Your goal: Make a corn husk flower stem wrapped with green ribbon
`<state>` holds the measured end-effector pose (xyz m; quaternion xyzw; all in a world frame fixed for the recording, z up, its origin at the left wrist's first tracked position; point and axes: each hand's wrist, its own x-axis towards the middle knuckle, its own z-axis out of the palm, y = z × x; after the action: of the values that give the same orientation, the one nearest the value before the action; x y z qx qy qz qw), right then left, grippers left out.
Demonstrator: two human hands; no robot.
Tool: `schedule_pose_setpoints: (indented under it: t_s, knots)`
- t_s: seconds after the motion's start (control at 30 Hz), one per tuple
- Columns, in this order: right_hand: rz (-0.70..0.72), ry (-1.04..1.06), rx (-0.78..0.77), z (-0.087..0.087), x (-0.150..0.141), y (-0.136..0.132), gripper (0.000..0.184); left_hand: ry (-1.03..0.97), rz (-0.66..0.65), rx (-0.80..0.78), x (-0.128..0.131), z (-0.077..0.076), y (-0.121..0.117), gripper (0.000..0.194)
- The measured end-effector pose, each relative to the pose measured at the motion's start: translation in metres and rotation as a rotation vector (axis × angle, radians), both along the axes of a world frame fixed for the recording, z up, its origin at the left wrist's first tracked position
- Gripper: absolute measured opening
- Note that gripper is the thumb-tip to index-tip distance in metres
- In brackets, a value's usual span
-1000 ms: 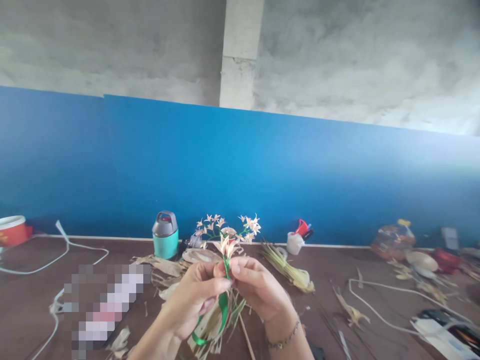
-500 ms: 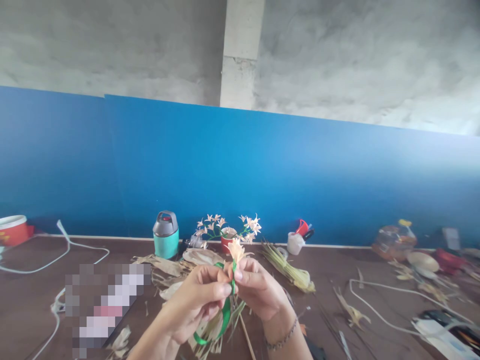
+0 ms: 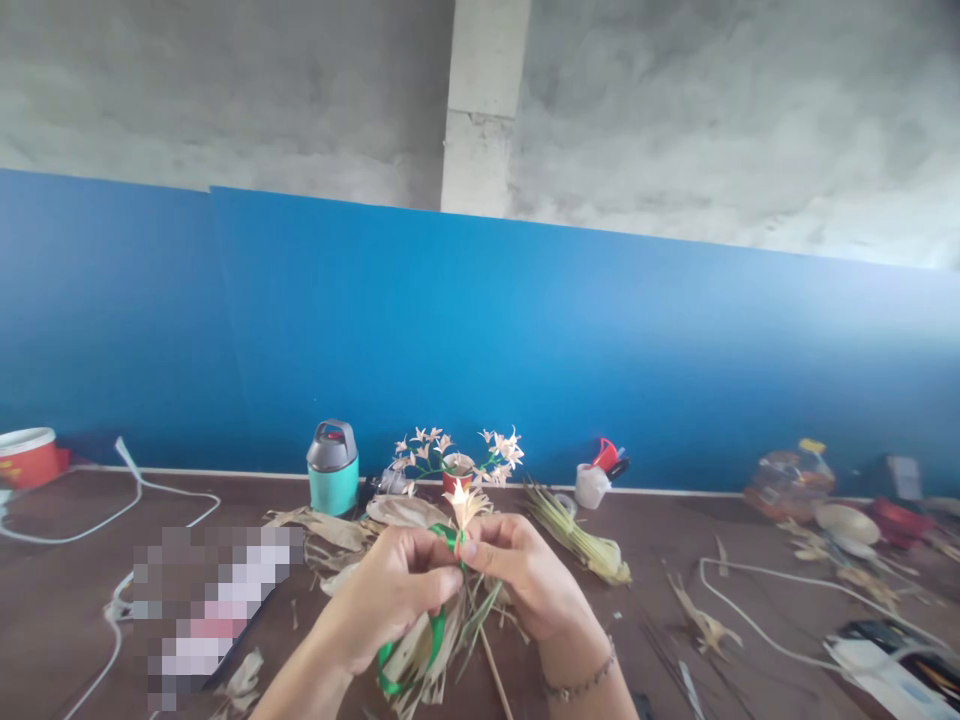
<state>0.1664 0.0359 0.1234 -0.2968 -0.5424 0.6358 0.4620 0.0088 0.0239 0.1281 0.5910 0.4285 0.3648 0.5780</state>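
Observation:
A pale, pointed-petal flower (image 3: 466,503) that looks made of dried husk stands upright between my hands. My right hand (image 3: 517,570) pinches it just under the petals, where green tape covers the stem. Thumb and fingers of my left hand (image 3: 401,580) are closed on the green tape (image 3: 438,635), which runs up to the stem and hangs below in a loop. Much of the stem is hidden by my fingers. Beneath both hands lies a bunch of dry husk strips (image 3: 420,675), with a thin stick (image 3: 495,672) beside it.
Behind my hands, finished-looking flower sprays (image 3: 501,452) rise from a red pot (image 3: 456,480). A teal jug (image 3: 333,487) stands left of them. Rightward are a bundle of pale stalks (image 3: 577,535), a white cup (image 3: 591,487) and a white cord (image 3: 787,572). A blue partition (image 3: 480,340) borders the table.
The flower turns between my fingers, its head tilting and shifting slightly right, then back left. The green tape loop moves with my left hand. Both hands keep their grip.

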Motion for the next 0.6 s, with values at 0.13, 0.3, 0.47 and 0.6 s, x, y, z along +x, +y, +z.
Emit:
schedule_pose_setpoints:
  t_s: [0.13,0.3,0.47,0.6]
  knots:
    - [-0.177,-0.228,0.049,0.002,0.000,0.002,0.035,0.083,0.114,0.159,0.006,-0.005,0.004,0.016]
    - [-0.281,-0.362,0.102,0.002,0.002,0.002,0.023,0.060,0.160,0.118,0.012,-0.010,0.004,0.014]
    - [-0.341,-0.438,0.125,0.003,0.002,-0.002,0.014,0.015,0.152,0.086,0.013,-0.009,0.004,0.014]
    - [-0.402,-0.484,0.140,0.005,0.000,-0.004,0.010,0.025,0.186,0.086,0.014,-0.007,0.003,0.017]
